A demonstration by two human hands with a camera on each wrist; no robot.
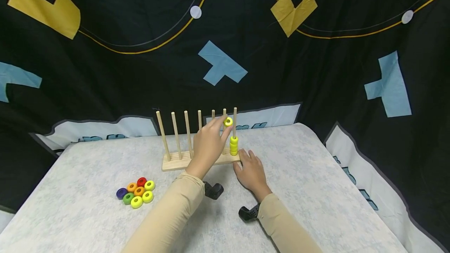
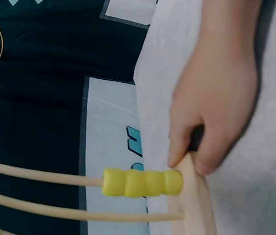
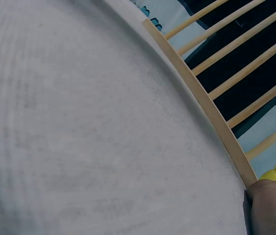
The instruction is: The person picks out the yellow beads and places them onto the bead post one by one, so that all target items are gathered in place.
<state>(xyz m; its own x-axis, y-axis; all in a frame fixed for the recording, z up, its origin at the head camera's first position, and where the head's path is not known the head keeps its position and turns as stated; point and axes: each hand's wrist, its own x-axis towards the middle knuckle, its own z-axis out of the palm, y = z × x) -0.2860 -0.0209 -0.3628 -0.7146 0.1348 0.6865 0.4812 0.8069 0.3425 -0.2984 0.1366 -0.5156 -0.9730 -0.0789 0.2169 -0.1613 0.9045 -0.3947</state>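
A wooden peg rack (image 1: 175, 163) stands on the table, its upright pegs in a row. My left hand (image 1: 207, 141) pinches a yellow ring (image 1: 227, 125) near the top of the right-hand pegs, apart from the rightmost one. Several yellow rings (image 1: 233, 146) are stacked low on that last peg; the stack (image 2: 143, 182) also shows in the left wrist view. My right hand (image 1: 251, 171) grips the right end of the rack's base, thumb in front and fingers behind, as the left wrist view shows. Only part of this hand (image 3: 273, 205) appears in the right wrist view.
Left of my left forearm lies a group of loose rings (image 1: 136, 202), coloured yellow, orange, red, green and purple. The pale table (image 1: 88, 225) reaches back to a dark curtain (image 1: 158, 77) with blue and yellow shapes. Black wrist mounts (image 1: 213, 191) jut out by both wrists.
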